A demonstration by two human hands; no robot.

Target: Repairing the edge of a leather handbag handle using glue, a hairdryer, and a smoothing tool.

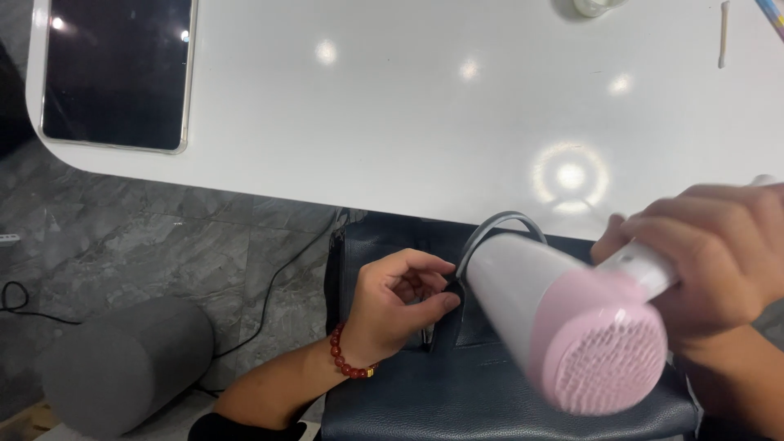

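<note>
My right hand grips the handle of a white and pink hair dryer, whose pink rear grille faces the camera and whose nozzle points down toward a dark blue leather bag. My left hand, with a red bead bracelet on the wrist, pinches the bag's dark edge next to a grey handle. The bag lies on my lap, under the edge of the white table.
A dark tablet in a clear case lies on the table's far left corner. A glass object and a thin stick lie at the far edge. On the grey stone floor rest a grey cushion and black cables.
</note>
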